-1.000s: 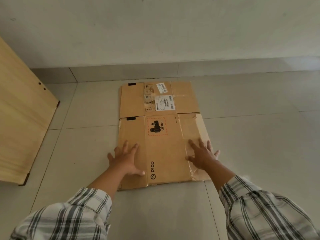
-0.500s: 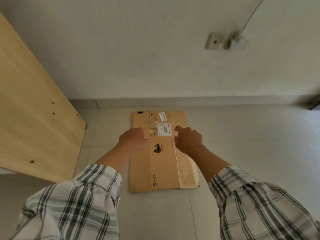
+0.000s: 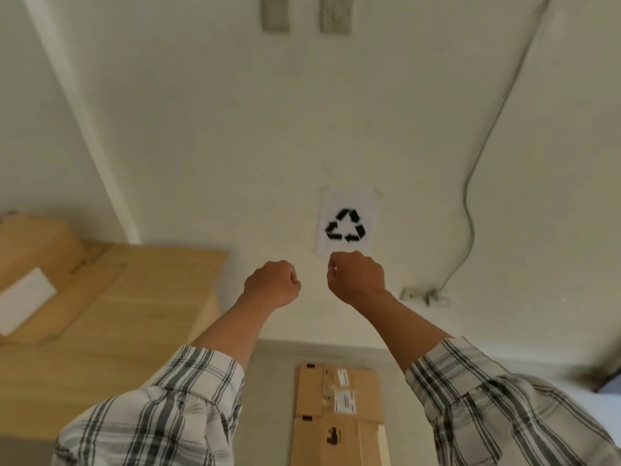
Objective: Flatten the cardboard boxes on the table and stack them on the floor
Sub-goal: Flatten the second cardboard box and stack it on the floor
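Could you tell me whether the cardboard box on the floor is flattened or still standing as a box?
Flattened: the cardboard box lies spread flat on the floor, its panels level, with neither hand touching it.

We hold both arms out in front, plaid sleeves pushed back, left hand [image 3: 273, 284] and right hand [image 3: 357, 278] curled into loose, empty fists, close together.

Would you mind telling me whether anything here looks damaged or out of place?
Nothing stands out. The flattened box lies flat on the floor by the wall, and both hands are empty fists.
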`<move>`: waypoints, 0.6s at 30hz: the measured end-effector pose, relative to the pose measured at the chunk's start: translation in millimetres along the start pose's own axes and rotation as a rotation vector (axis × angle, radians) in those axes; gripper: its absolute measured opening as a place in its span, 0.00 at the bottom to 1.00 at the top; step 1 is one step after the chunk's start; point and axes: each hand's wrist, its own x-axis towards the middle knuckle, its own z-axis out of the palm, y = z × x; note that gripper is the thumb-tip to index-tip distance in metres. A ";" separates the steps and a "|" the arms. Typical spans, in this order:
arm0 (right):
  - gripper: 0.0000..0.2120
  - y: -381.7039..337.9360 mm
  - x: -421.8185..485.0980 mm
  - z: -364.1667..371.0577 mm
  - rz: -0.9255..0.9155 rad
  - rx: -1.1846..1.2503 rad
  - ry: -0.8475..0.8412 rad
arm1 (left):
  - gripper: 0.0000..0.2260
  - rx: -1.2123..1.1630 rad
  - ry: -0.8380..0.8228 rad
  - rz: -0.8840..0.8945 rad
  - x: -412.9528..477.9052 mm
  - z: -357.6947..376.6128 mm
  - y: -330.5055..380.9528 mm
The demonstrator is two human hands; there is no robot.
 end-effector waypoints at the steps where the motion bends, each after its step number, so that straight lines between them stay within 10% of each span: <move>1: 0.11 -18.1 4.4 -18.3 -0.015 0.004 0.027 | 0.08 -0.002 0.031 0.003 -3.2 -25.7 -4.5; 18: 0.11 -359.7 2.2 -60.0 -0.149 0.164 0.168 | 0.09 0.014 0.220 -0.049 -104.1 -263.0 -277.8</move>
